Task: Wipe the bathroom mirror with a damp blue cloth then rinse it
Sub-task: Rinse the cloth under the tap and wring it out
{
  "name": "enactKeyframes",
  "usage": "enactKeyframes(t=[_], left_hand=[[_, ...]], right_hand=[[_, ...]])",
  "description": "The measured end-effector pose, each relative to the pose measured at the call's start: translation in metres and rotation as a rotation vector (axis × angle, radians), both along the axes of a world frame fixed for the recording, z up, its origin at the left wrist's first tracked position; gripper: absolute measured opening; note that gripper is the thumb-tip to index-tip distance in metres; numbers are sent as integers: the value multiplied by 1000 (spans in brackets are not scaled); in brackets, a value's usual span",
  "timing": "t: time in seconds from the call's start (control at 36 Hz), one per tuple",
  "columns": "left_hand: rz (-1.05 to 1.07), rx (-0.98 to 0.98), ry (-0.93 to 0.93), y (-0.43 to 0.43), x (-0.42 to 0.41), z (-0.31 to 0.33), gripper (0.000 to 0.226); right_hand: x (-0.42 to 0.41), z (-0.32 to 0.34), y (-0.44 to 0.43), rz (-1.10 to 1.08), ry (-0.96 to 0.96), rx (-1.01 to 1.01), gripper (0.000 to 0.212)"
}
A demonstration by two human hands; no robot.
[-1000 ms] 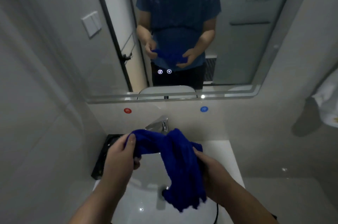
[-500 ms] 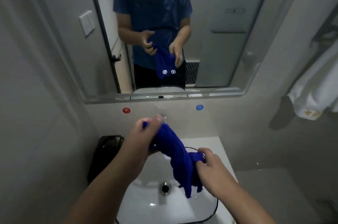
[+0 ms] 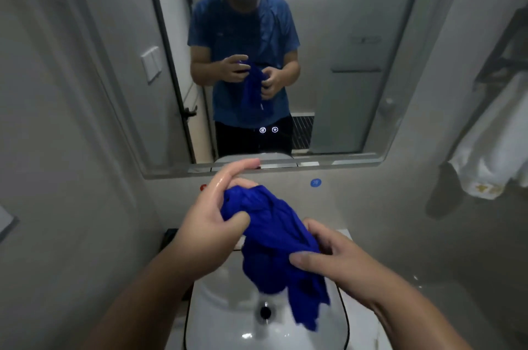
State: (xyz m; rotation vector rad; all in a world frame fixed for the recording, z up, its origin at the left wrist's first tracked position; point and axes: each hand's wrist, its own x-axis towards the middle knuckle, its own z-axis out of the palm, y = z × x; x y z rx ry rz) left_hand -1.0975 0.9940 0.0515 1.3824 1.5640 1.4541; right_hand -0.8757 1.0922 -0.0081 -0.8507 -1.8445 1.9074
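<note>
Since a moment ago we have lifted the blue cloth (image 3: 274, 238) higher, up toward the lower edge of the mirror (image 3: 328, 21), and our view has tilted up so more of the glass shows. At far left we see a black holder (image 3: 168, 238) on the counter, partly hidden behind our left forearm. Our left hand (image 3: 211, 215) pinches the upper bunch of cloth with the thumb in front, the forefinger stretched out straight above it. The cloth runs down from there in a crumpled twist over the white sink (image 3: 228, 318), its loose end hanging above the drain (image 3: 265, 312). Our right hand (image 3: 334, 255) grips the lower part, thumb and curled fingers closed on the fabric. On the wall at far right, well apart, hangs a white towel (image 3: 491, 155).
</note>
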Motion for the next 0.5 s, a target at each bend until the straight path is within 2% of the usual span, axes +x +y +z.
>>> enactKeyframes(t=[0.06,0.11,0.19,0.22,0.28,0.33,0.36,0.42,0.5], left_hand=[[2,12,-32,2,0,4,90],[6,12,-73,3,4,4,89],[52,-14,5,2,12,2,82],[68,-22,42,1,13,1,79],[96,-62,110,1,11,-1,72],[114,-91,127,2,11,-2,64],[112,-91,111,2,10,-3,63],[100,-110,80,4,10,-5,62],[-35,-303,10,5,6,-6,50]], right_hand=[[1,6,-1,52,39,-105,72],[2,14,-3,36,35,-108,77],[5,28,-3,7,1,-79,51],[6,33,-4,-25,-18,-9,41],[9,42,-2,-146,-100,269,26],[12,47,-2,-226,-144,495,18],[13,50,-3,-248,-117,533,15],[16,55,-5,-261,-71,536,17],[18,58,-3,-185,-76,547,17]])
